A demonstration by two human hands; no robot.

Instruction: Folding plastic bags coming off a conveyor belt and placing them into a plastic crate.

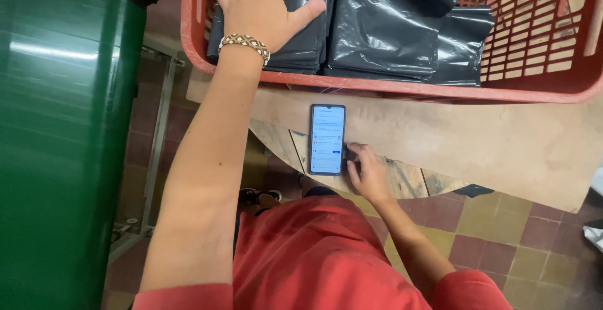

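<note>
My left hand (260,5), with a beaded bracelet at the wrist, lies flat with fingers spread on a stack of folded black plastic bags (377,30) inside a red plastic crate (534,52). My right hand (367,172) is at the right edge of a smartphone (327,139), fingers curled and touching its side. The phone lies face up, screen lit, on a brown board (471,140) near its front edge.
A big green cylinder-like body (59,140) fills the left side. Beside it runs a metal frame (157,146). Below are red and yellow floor tiles (521,247) and my red clothing (320,260). The crate's right part has bare lattice.
</note>
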